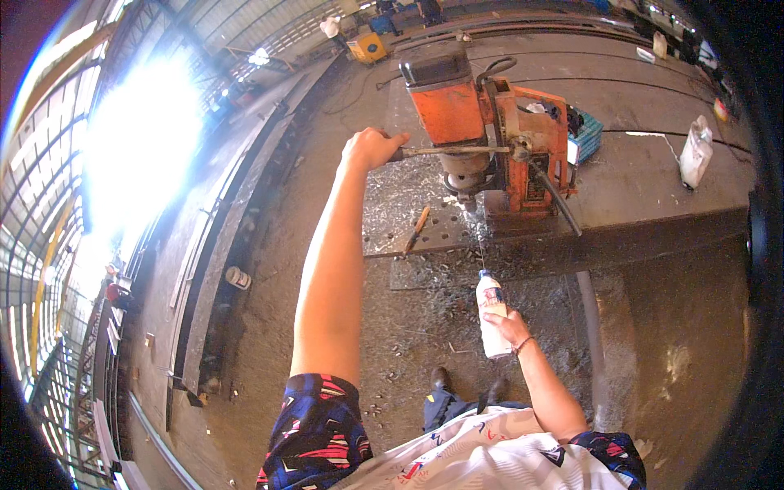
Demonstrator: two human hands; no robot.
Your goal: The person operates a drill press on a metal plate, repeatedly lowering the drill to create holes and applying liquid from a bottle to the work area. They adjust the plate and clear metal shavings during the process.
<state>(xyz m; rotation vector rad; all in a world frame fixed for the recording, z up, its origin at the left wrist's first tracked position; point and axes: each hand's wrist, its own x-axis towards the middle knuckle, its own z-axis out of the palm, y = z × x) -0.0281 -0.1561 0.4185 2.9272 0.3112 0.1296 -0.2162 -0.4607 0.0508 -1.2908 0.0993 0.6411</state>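
Observation:
My left hand is closed round the end of a feed lever on an orange magnetic drill press. The drill stands on a dark steel plate with several holes, and its chuck points down at the plate. Lower down, my right hand grips a white plastic bottle with a blue top. A thin line like a jet of liquid runs from the bottle's tip up toward the drill. An orange-brown stick lies on the plate left of the chuck. The drill's cutting tip is hard to make out.
Metal shavings cover the plate's edge and the ground below. Behind the drill sits a blue crate; a white container stands farther right. Long steel beams run along the left, with a white bucket beside them.

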